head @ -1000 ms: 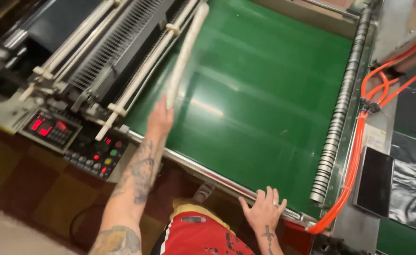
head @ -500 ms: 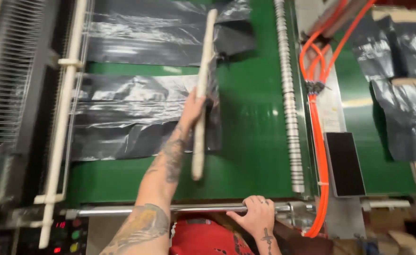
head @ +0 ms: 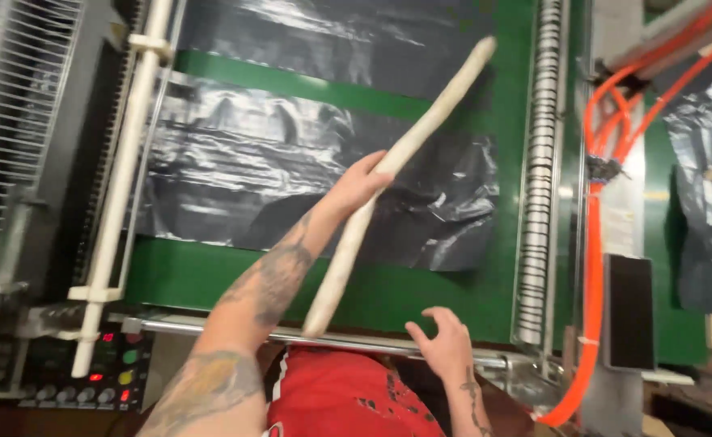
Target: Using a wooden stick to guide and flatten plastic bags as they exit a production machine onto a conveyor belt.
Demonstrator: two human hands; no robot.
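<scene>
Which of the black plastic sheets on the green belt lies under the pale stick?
The nearer black sheet, directly under the pale stick in the left hand; the farther sheet lies beyond it.

Glossy black plastic sheet point(head: 307, 162); matt, prob. wooden stick point(head: 404, 170).

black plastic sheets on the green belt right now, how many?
2 on the main belt: one black plastic sheet under the left hand and its pale stick, another sheet farther up, cut off by the frame. More black plastic lies far right.
</scene>
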